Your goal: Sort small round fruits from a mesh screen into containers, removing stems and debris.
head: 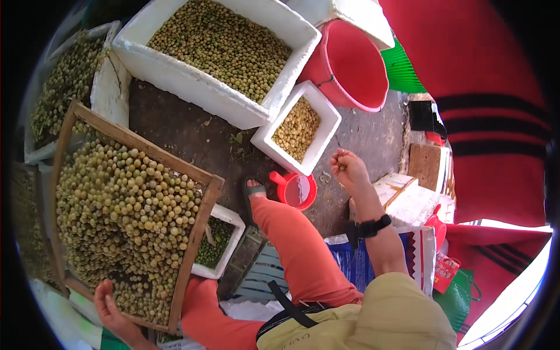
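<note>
A wooden-framed tray [199,249] rests at a tilt before me, heaped with small round yellow-green fruits [131,192]. My left hand [108,306] is at its near edge, fingers loosely spread and holding nothing that I can see. Out to the right, my right hand [348,169] is curled above the floor, with what looks like a small fruit between the fingers. Nearest to that hand stand a small white foam box [326,131] of paler yellow fruits and a red dipper [311,197] with liquid in it.
A large foam box [188,83] of fruits stands at the far side, beside a red bucket [358,57]. Below the tray's right edge is a foam box [225,269] of darker green fruits. Foam blocks [420,203], a printed sack [354,258] and red cloth [490,175] line the right.
</note>
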A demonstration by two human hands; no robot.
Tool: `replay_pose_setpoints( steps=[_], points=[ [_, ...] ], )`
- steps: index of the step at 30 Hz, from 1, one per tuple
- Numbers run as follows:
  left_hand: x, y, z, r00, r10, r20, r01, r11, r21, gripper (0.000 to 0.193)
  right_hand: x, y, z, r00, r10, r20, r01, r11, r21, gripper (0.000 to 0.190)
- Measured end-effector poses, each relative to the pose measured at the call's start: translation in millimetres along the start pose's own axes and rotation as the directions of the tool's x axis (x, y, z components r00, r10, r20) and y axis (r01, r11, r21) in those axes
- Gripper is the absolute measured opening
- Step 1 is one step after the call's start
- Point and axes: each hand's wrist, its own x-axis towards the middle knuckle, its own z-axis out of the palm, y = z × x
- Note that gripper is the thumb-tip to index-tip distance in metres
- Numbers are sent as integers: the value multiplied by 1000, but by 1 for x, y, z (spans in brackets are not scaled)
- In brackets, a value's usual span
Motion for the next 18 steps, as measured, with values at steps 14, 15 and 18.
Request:
replay_pose_setpoints(
  steps=[14,15,18],
  points=[
    [-40,226,101,911,193,363,-289,928,233,37,-3,-90,-84,968,-247,-34,73,409,-910,26],
    [-38,229,105,884,186,429,-343,882,325,39,-9,-96,-106,958,-286,3,87,284,-955,26],
    [-44,265,126,913,14,407,-271,769,580,44,-26,-122,-152,986,-159,-41,-19,137,-990,27]
  ],
)
